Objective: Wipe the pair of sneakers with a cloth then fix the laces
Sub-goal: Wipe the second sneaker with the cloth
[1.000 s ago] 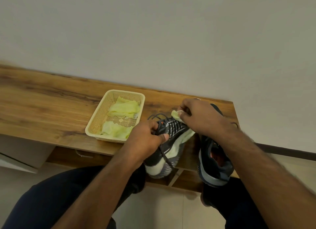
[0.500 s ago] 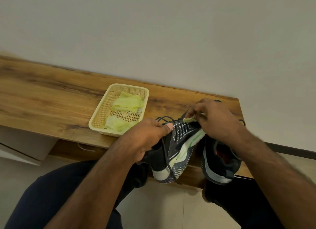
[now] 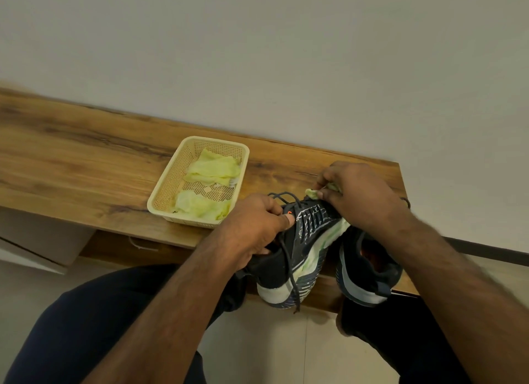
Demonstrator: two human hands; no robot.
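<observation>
While my left hand (image 3: 254, 226) curls round the collar of the dark sneaker (image 3: 297, 249), thumb pressed flat against its tongue, I see my right hand (image 3: 357, 194) bunched over the toe end, fingers pinching a pale green cloth (image 3: 313, 193) against the upper. Both forearms reach in from below, the right one crossing above the second sneaker (image 3: 369, 266). The held sneaker is tilted on its side, heel toward me, at the near edge of the wooden bench (image 3: 86, 168); its dark lace (image 3: 289, 263) hangs loose down past the white heel, and a loop of it arches behind my left knuckles. A strip of the cloth shows along the shoe's right flank. The second sneaker sits just beside it on the right, opening upward, its toe hidden under my right wrist. Left of my hands, near but apart, a cream mesh basket (image 3: 169, 180) holds more crumpled green cloths (image 3: 211, 168). Behind the bench rises a plain wall (image 3: 257, 54); my dark-trousered knees (image 3: 86, 326) fill the bottom of the view.
</observation>
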